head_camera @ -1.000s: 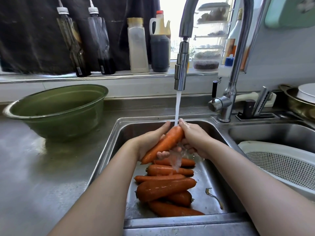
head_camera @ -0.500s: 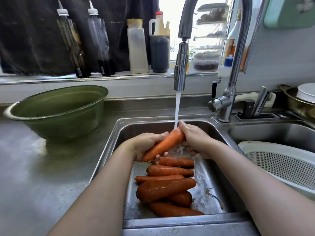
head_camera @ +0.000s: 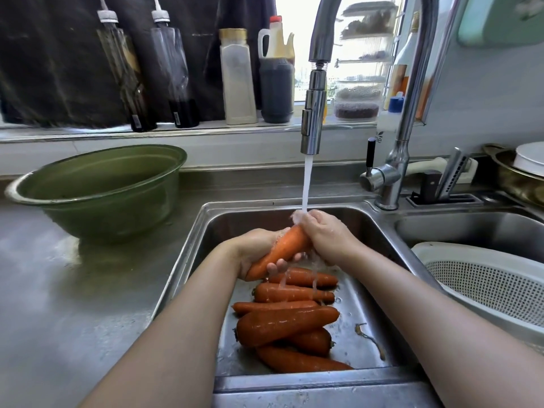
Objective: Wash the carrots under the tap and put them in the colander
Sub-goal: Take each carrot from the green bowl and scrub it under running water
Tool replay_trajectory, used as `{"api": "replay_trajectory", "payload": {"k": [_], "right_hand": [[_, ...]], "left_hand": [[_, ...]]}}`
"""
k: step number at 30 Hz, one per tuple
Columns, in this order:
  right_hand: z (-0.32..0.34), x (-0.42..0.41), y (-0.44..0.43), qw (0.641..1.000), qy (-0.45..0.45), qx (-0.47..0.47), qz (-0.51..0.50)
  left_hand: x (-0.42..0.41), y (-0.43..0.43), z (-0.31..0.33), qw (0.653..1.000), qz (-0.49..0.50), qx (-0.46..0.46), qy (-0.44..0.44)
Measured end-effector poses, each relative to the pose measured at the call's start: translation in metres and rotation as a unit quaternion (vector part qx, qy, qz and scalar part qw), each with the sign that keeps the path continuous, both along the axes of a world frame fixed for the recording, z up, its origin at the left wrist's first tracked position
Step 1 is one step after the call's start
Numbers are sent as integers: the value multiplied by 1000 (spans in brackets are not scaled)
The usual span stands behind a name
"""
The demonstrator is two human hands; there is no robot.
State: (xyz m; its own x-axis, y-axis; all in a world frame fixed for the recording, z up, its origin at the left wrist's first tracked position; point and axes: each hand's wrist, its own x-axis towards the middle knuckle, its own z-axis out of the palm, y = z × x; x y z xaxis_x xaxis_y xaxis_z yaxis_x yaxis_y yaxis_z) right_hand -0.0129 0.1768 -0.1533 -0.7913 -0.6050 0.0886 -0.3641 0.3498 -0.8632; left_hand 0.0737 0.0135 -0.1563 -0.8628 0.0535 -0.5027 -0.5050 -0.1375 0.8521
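The step in hand is rinsing 1 carrot (head_camera: 282, 248) under the tap (head_camera: 313, 113). Done well, it would likely mean turning the carrot between the palms so the stream (head_camera: 306, 184) reaches every side. The right hand (head_camera: 326, 234) should also slide off the thick end, since the water lands on that hand's knuckles rather than on the root. The right hand is wrapped tight round the carrot's upper end. The left hand (head_camera: 256, 251) cups the thinner lower end from beneath, fingers curled round it. Both hands clamp the same carrot, over the sink (head_camera: 194, 245). Below the hands lies a pile of carrots (head_camera: 287, 322). The colander (head_camera: 485, 290) sits right of the right hand, in the neighbouring basin.
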Motion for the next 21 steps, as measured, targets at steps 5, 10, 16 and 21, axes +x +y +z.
{"api": "replay_trajectory", "payload": {"k": [5, 10, 16, 21], "right_hand": [[-4, -4, -3, 998, -40, 1, -50], [-6, -12, 6, 993, -113, 33, -32], [-11, -13, 7, 989, -138, 43, 20], [-12, -16, -3, 988, -96, 17, -122]], "left_hand": [[-1, 10, 5, 1000, -10, 1, 13], [4, 4, 9, 999, -25, -33, 21], [7, -3, 9, 998, -43, -35, -14], [-1, 3, 5, 996, -49, -36, 63]]}}
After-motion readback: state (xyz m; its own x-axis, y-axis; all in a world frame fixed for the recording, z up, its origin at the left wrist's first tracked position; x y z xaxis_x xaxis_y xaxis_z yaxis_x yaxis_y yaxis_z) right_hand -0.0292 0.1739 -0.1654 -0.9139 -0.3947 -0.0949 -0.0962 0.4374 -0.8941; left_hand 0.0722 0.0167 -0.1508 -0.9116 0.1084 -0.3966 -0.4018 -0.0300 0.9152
